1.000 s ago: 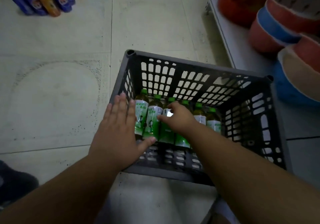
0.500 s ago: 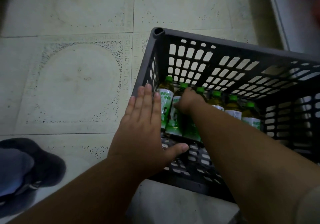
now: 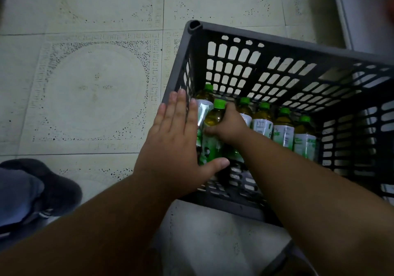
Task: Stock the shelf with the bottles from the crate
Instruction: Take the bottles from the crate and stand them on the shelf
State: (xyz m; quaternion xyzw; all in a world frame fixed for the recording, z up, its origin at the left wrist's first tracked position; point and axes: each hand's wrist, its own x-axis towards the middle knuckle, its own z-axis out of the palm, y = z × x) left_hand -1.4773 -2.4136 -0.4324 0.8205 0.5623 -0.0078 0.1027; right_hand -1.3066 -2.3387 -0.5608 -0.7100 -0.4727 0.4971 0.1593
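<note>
A dark grey slatted crate (image 3: 251, 39) stands on the tiled floor. Inside it lies a row of several green-capped tea bottles (image 3: 283, 126) with green and white labels. My right hand (image 3: 229, 126) reaches into the crate and grips the second bottle from the left (image 3: 215, 116), raised a little above its neighbours. My left hand (image 3: 174, 143) lies flat with straight fingers over the crate's left wall, its thumb inside near the bottles' bases. The leftmost bottle (image 3: 204, 103) is partly hidden behind my left hand.
A white shelf base (image 3: 362, 15) runs along the top right, just beyond the crate. My dark shoe and blue trouser leg (image 3: 32, 188) are at the lower left. Pale patterned floor tiles (image 3: 91, 88) spread to the left of the crate.
My right hand has closed round the second bottle and lifted it slightly out of the row. The view has tilted down and left; my left hand stays on the crate wall.
</note>
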